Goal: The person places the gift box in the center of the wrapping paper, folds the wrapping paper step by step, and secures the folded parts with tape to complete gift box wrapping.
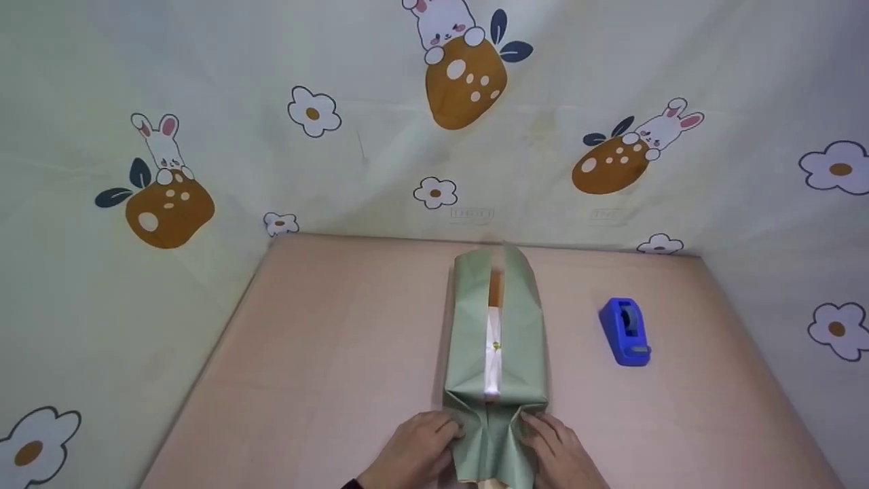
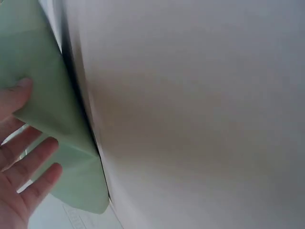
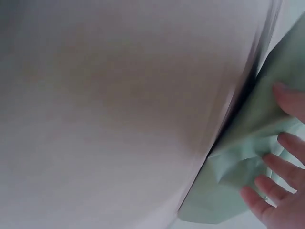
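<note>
A long box wrapped in green paper lies lengthwise on the table. Through the gap between the paper's two long edges show a brown strip and a white strip with a small yellow-green mark. Toward the person, the paper's loose near end is creased inward at both sides. My left hand pinches its left side, thumb on the paper and the other fingers spread in the left wrist view. Opposite, my right hand pinches the right side, thumb and fingers about a fold in the right wrist view.
A blue tape dispenser stands to the right of the wrapped box. The light brown table ends at a cloth backdrop printed with rabbits and flowers, which rises at the back and both sides.
</note>
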`<state>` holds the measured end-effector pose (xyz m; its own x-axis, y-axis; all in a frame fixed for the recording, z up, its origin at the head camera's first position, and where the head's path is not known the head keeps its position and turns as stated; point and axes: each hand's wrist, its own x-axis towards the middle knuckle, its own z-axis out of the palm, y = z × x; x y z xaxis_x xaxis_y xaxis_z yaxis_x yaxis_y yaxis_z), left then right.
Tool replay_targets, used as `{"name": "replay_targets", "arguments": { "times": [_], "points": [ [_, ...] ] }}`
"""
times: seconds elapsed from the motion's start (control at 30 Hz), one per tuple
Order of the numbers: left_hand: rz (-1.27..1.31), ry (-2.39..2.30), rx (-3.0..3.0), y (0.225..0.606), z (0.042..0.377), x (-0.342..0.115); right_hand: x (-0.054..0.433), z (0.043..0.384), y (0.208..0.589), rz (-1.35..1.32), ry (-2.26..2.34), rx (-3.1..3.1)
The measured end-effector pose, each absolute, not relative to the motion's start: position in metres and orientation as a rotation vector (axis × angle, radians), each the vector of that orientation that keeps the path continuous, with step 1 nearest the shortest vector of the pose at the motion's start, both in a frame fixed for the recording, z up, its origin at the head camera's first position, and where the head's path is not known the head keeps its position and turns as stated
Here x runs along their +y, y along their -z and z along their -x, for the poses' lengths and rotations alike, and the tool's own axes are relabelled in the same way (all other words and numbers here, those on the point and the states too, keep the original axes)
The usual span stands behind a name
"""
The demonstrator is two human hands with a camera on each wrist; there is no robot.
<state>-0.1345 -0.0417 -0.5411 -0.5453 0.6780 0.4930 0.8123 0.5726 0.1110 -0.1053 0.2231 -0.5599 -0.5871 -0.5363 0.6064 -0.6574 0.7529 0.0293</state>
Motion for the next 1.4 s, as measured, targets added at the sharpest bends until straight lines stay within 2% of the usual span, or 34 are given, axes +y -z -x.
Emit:
{"name": "replay_targets", "arguments": {
  "times": [0.3, 0.5, 1.03, 1.2, 1.4],
  "points": [
    [1.277, 0.572, -2.443, 0.539, 0.136, -0.054, 0.233, 0.108, 0.56, -1.041, -0.512, -2.172],
    [1.366, 0.508, -2.498, 0.543, 0.136, -0.05, 0.235, 0.101, 0.559, -1.167, -0.645, -2.363],
    [1.445, 0.42, -2.381, 0.538, 0.144, -0.051, 0.232, 0.097, 0.552, -1.041, -0.554, -2.52],
    [1.351, 0.661, -2.443, 0.533, 0.155, -0.054, 0.231, 0.108, 0.538, -0.922, -0.6, -2.449],
    [1.304, 1.175, -2.576, 0.528, 0.161, -0.05, 0.23, 0.114, 0.529, -0.939, -0.765, -2.416]
  ]
}}
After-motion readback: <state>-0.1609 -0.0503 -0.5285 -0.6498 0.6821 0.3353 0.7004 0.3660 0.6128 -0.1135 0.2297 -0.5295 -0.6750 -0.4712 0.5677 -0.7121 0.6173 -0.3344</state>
